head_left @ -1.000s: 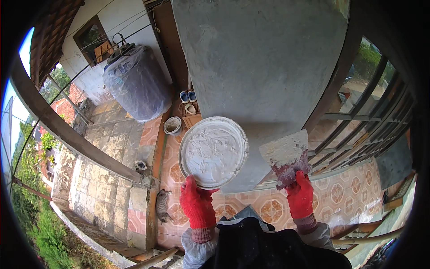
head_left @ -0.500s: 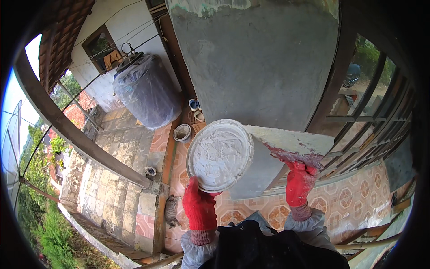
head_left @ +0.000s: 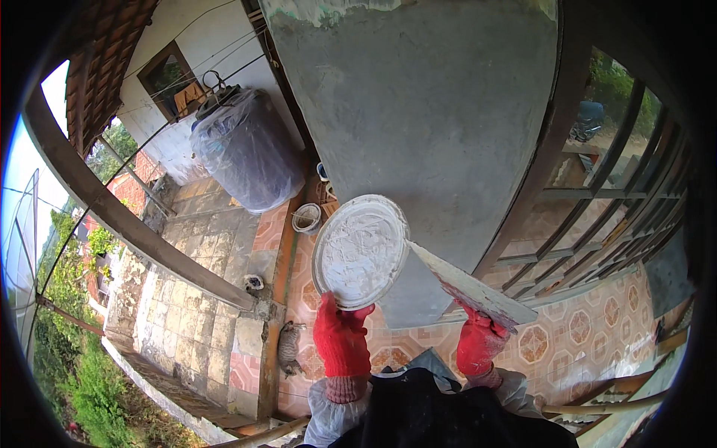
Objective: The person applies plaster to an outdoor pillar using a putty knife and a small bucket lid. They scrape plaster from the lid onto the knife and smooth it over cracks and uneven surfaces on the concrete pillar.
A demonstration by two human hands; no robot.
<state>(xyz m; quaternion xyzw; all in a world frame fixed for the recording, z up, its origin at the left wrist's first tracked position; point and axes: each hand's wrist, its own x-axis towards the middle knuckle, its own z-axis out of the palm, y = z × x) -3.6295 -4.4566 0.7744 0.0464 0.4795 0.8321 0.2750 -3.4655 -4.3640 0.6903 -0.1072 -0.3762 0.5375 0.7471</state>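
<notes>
Red knit, white paste [head_left: 361, 246], grey wall [head_left: 418, 112]

Both hands gloved, both occupied. Left hand [head_left: 342, 340] closed on the near edge of a round, shallow dish [head_left: 317, 261], thumb side up against the rim. Dish tilted, its inside facing the wearer, paste spread across it in rough ridges. It is held up in front of the lower left part of the wall.

Right hand [head_left: 479, 343] wrapped round the near side of a wide, flat scraper [head_left: 469, 281], seen almost edge-on (its handle is hidden by the glove). Blade smeared pale, with a dark reddish band beside the fingers. Its far corner comes right up to the dish's right rim; whether they touch, cannot tell.

Around: patterned floor tiles [head_left: 534, 345] underfoot. Small pale bucket [head_left: 306, 219] beyond the dish, to its left. Striped cat [head_left: 290, 349] lying beside the low ledge (unbothered, by its posture). Further off, a large barrel [head_left: 250, 157] wrapped in clear plastic. To the right, barred windows [head_left: 582, 194] with dark frames.
</notes>
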